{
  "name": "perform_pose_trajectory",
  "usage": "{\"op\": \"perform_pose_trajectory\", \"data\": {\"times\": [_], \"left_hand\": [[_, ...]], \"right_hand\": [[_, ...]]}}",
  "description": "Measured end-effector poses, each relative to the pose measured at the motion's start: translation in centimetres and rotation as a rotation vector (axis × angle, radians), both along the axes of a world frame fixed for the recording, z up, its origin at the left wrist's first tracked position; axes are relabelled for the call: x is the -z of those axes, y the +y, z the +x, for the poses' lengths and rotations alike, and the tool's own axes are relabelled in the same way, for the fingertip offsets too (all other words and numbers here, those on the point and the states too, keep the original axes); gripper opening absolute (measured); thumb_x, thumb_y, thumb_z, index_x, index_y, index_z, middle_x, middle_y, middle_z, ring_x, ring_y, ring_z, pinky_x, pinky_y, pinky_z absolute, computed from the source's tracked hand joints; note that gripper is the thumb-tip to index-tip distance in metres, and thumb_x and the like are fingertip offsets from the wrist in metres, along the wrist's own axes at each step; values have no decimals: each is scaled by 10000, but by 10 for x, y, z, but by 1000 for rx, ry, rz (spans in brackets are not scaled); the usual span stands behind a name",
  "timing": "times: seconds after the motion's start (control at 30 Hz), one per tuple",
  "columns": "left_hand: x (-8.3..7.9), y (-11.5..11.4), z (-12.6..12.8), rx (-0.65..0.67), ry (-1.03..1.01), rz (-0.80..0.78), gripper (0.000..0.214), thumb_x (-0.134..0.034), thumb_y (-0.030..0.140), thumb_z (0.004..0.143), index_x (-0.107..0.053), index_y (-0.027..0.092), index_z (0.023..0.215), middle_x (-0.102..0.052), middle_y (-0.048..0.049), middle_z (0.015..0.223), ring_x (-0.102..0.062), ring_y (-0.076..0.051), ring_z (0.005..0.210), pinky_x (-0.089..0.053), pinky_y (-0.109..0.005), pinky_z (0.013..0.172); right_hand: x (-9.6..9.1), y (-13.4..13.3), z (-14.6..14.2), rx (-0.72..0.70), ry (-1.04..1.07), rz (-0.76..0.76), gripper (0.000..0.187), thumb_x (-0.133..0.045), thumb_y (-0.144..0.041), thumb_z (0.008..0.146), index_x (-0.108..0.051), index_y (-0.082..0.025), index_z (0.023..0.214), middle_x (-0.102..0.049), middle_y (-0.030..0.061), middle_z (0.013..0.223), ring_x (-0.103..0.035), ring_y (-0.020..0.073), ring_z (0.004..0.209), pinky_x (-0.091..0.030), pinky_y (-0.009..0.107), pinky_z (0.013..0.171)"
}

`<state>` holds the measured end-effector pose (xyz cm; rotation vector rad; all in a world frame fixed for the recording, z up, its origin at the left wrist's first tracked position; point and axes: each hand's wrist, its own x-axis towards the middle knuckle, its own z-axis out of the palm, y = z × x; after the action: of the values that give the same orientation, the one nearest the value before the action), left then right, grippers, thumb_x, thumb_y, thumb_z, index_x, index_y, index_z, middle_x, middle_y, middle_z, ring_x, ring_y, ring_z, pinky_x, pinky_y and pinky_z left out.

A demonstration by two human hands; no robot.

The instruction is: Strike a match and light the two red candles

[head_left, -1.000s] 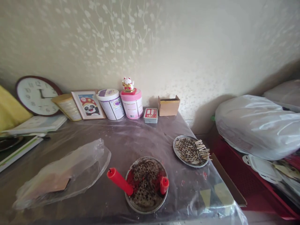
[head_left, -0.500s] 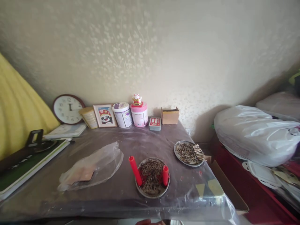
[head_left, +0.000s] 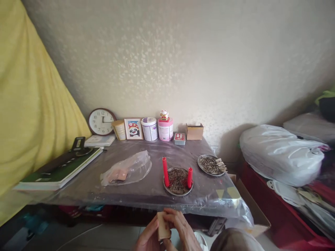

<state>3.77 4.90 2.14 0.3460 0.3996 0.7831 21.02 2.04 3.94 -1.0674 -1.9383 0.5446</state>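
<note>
In front of the table's near edge, my left hand [head_left: 148,236] and my right hand [head_left: 181,226] hold a small tan matchbox [head_left: 163,228] between them. The left fingers grip its left side; the right fingers bend over its top and right side. Past the hands, a round metal plate [head_left: 178,192] with a dark, crusted surface bears a taller red candle [head_left: 165,172] on its left and a shorter red candle [head_left: 190,177] on its right. Neither candle shows a flame. A second plate [head_left: 206,171], to the right, holds dark bits and several pale sticks [head_left: 221,165] at its rim.
A plastic bag [head_left: 138,169] with a tan piece inside lies left of the candles. Along the wall stand a clock [head_left: 102,122], a picture frame [head_left: 134,129], canisters [head_left: 149,129] and an open carton [head_left: 195,132]. A green book [head_left: 60,170] lies at left.
The view has tilted down and shifted left, so the table sits further right and smaller. My hands with the matchbox have come up into view from the bottom edge.
</note>
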Motion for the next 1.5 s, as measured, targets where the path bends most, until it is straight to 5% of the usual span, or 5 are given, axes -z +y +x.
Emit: {"op": "perform_pose_trajectory", "data": {"times": [0.2, 0.57, 0.9, 1.5], "left_hand": [[-17, -2, -1, -66, 6, 191, 356, -719, 408, 862, -730, 216, 1161, -749, -98, 1105, -635, -262, 1072, -464, -343, 894], [-29, 0, 2, -163, -8, 242, 380, -742, 365, 856, -697, 274, 1222, -737, -80, 1183, -632, -252, 1103, -470, -371, 927], [-42, -1, 4, -170, -9, 280, 405, -743, 351, 864, -678, 237, 1247, -761, -88, 1150, -659, -213, 1086, -468, -322, 957], [-50, 2, -4, -163, 23, 360, 498, -803, 342, 807, -661, 308, 1283, -780, -58, 1076, -684, -216, 1012, -444, -343, 951]], "right_hand": [[-17, -7, -16, 58, 130, -112, 482, -581, -142, 863, -537, -258, 1328, -487, 108, 1490, -486, 240, 1386, -439, 393, 1126], [-24, -7, -34, 75, 396, -200, 430, -535, -200, 926, -518, -274, 1349, -509, 82, 1483, -502, 231, 1372, -525, 340, 1034], [-23, -3, -38, 107, 430, -221, 438, -494, -286, 983, -422, -275, 1415, -471, 73, 1517, -452, 223, 1410, -376, 411, 1184], [-27, -9, -32, 97, 354, -176, 430, -539, -320, 985, -451, -259, 1401, -592, 97, 1393, -596, 244, 1268, -494, 408, 1088]]}}
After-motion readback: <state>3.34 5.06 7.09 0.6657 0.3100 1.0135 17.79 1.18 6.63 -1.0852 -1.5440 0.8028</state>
